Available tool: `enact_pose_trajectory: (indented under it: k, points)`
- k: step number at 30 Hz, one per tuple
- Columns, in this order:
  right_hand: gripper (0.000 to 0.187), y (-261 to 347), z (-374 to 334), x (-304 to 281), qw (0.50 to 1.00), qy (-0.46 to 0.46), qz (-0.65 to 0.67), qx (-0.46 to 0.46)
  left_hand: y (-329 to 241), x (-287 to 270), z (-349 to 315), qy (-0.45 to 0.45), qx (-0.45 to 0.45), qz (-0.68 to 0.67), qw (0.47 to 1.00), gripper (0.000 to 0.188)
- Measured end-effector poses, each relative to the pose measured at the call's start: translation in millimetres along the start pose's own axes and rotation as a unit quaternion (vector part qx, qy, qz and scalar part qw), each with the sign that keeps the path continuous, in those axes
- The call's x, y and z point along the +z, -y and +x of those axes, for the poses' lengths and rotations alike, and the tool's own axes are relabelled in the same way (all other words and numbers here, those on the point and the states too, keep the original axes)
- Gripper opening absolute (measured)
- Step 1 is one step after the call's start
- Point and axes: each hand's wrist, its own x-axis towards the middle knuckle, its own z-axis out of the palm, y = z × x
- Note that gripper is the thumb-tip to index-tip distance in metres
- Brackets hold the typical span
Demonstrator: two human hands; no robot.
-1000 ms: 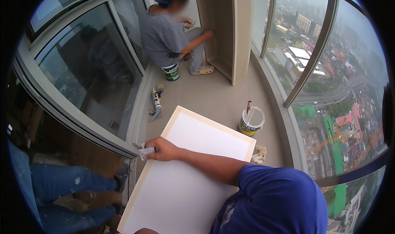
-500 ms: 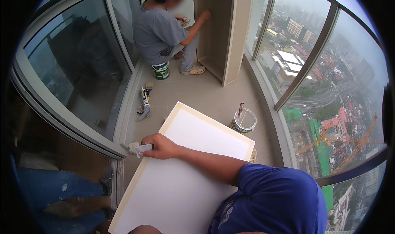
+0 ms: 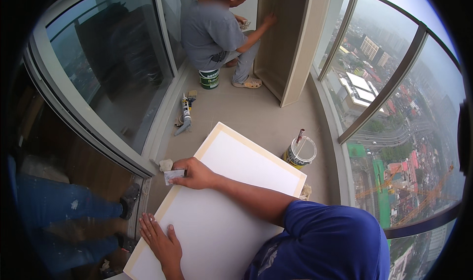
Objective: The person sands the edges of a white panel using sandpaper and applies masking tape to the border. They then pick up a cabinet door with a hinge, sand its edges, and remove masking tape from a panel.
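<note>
A large white panel with a beige border lies below me, its near end cut off by the lower edge of view. Across it reaches my right arm, and my right hand grips a small flat scraper with a smeared blade at the panel's left edge. Fingers hide the scraper's handle. Lower on that same edge, my left hand rests flat, fingers stretched out and holding nothing. Just beyond the scraper is a pale lump of material.
A co-worker sits on a bucket, touching a tall beige cabinet. A caulking gun lies by the sliding door. An open pail with a brush stands right, near the glazed railing.
My left hand has come up onto the panel's left border. The scraper in my right hand has turned slightly and stays near the edge. The view has shifted a little left.
</note>
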Motion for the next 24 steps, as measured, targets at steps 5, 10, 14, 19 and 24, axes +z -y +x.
enact_pose_trajectory:
  k: [5,10,14,19,24]
  points:
    - [0.024,-5,10,18,0.999,0.023,-0.022,-0.026,52,1,-45,-0.034,-0.082,0.030,0.996,0.064]
    - [0.026,9,14,50,0.998,0.055,-0.020,-0.039,93,-19,-121,-0.093,-0.226,0.065,0.967,0.064]
    - [0.022,-3,6,45,0.998,0.015,0.018,0.052,100,-6,-124,-0.146,-0.261,0.057,0.952,0.065]
    - [0.025,22,-17,61,0.999,0.001,0.017,0.027,50,-4,-145,-0.145,-0.274,0.039,0.950,0.073]
    - [0.022,46,-19,78,0.970,0.034,-0.184,-0.156,0,-22,-208,-0.088,-0.265,-0.019,0.960,0.072]
